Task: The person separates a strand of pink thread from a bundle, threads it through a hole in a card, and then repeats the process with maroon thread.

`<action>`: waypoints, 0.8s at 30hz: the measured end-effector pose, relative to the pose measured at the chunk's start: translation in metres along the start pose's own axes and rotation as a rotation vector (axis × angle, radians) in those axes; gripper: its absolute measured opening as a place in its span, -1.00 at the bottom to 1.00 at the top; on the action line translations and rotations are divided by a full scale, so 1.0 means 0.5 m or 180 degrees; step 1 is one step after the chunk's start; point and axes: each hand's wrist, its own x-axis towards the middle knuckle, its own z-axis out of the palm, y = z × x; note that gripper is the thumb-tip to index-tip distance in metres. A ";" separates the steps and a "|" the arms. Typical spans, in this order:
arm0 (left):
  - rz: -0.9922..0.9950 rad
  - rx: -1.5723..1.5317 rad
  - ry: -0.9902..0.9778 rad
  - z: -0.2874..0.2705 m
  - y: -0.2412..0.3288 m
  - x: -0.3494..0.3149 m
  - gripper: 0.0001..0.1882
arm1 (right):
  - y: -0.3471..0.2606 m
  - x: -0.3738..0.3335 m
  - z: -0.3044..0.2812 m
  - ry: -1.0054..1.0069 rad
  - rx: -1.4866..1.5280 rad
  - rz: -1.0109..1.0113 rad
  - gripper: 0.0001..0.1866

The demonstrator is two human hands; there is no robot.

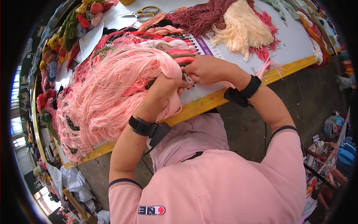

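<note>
A thick, loose hank of pale pink thread (pixel 115 71) spreads over the left half of the table and droops past its front edge. My left hand (pixel 169 86) is closed round its right end, with the thread draped over the fingers. Close by on the right, my right hand (pixel 207 70) has its fingers curled in a pinch at the edge of a white card (pixel 217 52) with punched holes and a purple band. What those fingertips hold is hidden. Red, pink and green hanks (pixel 181 56) lie along the card's left side, partly under the pale pink thread.
Yellow-handled scissors (pixel 143 14) lie at the back. Maroon thread (pixel 197 16) and cream thread (pixel 242 28) cover the back right. Coloured bundles (pixel 69 30) line the left edge beside a paper sheet (pixel 91 40). A yellow edge (pixel 209 102) borders the white table.
</note>
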 end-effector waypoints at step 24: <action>0.0296 -0.0167 0.0639 0.010 -0.032 0.031 -0.88 | 0.014 0.002 -0.014 -0.0293 0.1913 0.1020 -0.84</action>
